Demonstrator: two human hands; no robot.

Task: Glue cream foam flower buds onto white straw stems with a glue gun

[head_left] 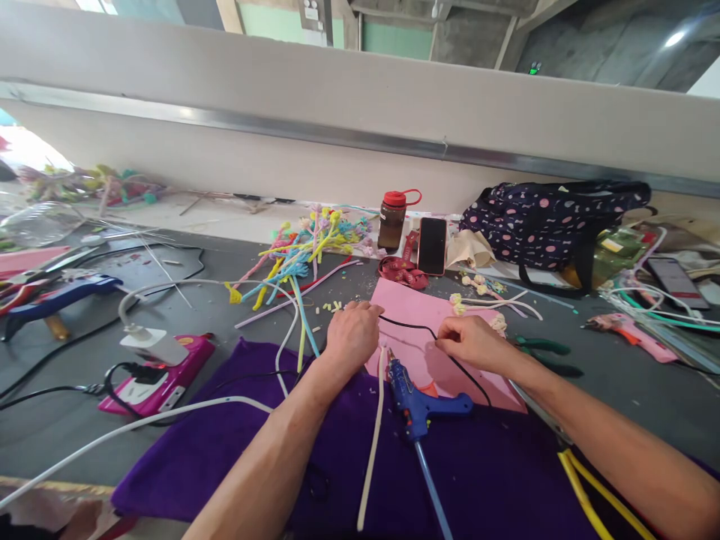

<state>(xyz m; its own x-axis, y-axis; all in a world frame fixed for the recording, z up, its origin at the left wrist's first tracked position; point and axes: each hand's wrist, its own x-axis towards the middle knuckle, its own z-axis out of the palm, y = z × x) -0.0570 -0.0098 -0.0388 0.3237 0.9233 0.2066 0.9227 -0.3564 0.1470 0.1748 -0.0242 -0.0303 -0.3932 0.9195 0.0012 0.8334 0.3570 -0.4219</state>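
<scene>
A thin black cord (408,324) stretches between my two hands above a pink sheet (394,300). My left hand (355,336) is closed around it, and most of its fingertips are hidden. My right hand (469,341) pinches the cord between thumb and finger. From there the cord drops toward the handle end of a blue glue gun (413,405), which lies on a purple cloth (489,465). A clear glue stick (433,487) sticks out of the gun's back. Left of the gun lies a cream fuzzy stem (374,450).
Colourful fuzzy stems (307,251) are heaped behind my left hand. A bottle (392,221), phone (432,246) and patterned bag (551,225) stand along the wall. At left is a pink power strip (174,382) with cables; green-handled pliers (545,352) and a pink glue gun (635,336) lie right.
</scene>
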